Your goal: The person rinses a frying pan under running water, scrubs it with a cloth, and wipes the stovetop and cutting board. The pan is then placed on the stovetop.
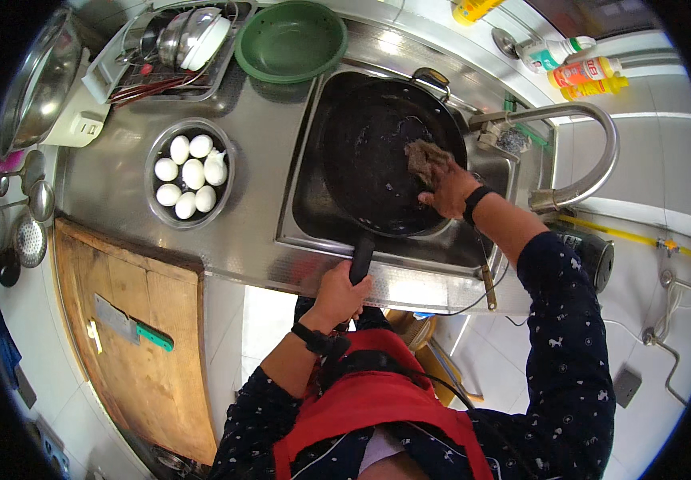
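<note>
A large dark wok [369,156] lies over the steel sink basin [309,231], its handle pointing towards me. My left hand [338,294] is closed around the black wok handle [361,259]. Inside the wok, at its right side, my right hand [450,189] presses a brown scouring cloth [424,159] against the wok's wall. Wet streaks and small pale bits show on the wok's inner surface. The curved faucet [606,138] stands to the right of the wok.
A bowl of peeled eggs [193,174] stands on the steel counter. Behind are a green basin [291,42] and a dish rack [213,84]. A cleaver [117,318] lies on the wooden board [165,384] at left. A green-lidded bottle [546,55] and others stand at back right.
</note>
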Demonstrator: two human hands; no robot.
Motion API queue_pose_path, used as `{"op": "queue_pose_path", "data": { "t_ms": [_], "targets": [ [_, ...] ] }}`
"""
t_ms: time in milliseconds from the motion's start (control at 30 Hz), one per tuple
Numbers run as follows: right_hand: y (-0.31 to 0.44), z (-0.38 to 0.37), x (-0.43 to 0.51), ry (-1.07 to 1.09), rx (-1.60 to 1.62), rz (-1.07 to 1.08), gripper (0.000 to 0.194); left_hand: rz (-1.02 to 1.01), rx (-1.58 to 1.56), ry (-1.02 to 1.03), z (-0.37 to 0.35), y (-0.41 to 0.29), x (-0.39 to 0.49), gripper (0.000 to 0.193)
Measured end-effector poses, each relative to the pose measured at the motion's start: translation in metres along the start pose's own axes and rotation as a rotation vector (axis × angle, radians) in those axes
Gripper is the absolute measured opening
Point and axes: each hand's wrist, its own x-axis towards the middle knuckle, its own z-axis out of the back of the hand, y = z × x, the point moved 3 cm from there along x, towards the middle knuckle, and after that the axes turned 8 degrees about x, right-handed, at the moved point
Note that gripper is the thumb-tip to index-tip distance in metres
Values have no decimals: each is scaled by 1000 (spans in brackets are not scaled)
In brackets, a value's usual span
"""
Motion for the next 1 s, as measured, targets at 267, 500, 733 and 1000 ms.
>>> {"op": "queue_pose_path", "data": {
  "t_ms": [267,500,733,1000],
  "targets": [
    [68,2,-24,-61,735,278,72,24,-186,117,7,-2,1,21],
    [112,70,0,-90,767,420,63,-19,-82,97,10,-4,3,21],
    [90,135,53,-481,257,423,54,-1,-28,89,15,-4,3,36],
    [20,166,72,-508,-207,143,50,28,-62,63,16,-4,-1,31]
  ]
}}
